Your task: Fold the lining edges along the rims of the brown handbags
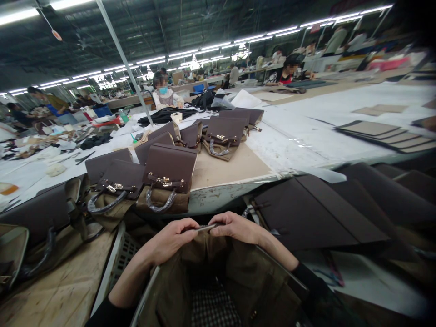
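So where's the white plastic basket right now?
The white basket is at lower left in the head view, between the wooden board and the left forearm.

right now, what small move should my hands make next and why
Perhaps ease the left hand and right hand slightly apart along the far edge of the open bag: both pinch it close together, and the lining below looks creased.

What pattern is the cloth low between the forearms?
The cloth has a dark and pale check, clearest in the head view.
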Available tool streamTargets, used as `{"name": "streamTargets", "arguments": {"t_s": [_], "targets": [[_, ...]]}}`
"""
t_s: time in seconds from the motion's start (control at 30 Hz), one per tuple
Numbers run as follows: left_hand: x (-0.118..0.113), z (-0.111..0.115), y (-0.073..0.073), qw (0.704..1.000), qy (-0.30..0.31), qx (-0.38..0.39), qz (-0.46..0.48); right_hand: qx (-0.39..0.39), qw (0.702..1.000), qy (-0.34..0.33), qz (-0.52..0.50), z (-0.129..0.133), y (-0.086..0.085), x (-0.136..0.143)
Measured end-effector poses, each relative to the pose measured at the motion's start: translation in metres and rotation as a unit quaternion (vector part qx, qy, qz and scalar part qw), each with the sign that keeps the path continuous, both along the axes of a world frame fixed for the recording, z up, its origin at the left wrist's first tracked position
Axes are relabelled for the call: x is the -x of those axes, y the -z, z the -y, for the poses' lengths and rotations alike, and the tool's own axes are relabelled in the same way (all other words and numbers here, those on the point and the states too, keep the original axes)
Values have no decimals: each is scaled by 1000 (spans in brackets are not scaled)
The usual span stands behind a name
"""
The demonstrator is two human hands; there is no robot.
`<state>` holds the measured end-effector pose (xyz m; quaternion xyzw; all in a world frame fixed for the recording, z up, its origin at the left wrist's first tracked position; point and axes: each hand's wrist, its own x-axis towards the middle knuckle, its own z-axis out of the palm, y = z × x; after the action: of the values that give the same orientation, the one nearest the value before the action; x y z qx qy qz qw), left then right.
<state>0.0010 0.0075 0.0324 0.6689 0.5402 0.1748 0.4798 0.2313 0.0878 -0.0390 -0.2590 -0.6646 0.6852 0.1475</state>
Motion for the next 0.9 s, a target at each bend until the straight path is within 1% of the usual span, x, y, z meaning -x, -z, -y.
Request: {"name": "streamTargets", "arguments": {"t_s": [0.2,0.3,0.47,0.9], "targets": [[-1,0,-2,1000,1,-4,-2,7,1000,4,5,1,0,0],[-1,0,-1,1000,-1,-2,1,2,1000,2,5,1,-1,-1],[-1,-1,-1,1000,1,-5,1,14,1000,0,-4,1,-1,-1],[-2,0,-1,1000,1,-3,-1,6,1000,4,1,0,-1,-2]]}}
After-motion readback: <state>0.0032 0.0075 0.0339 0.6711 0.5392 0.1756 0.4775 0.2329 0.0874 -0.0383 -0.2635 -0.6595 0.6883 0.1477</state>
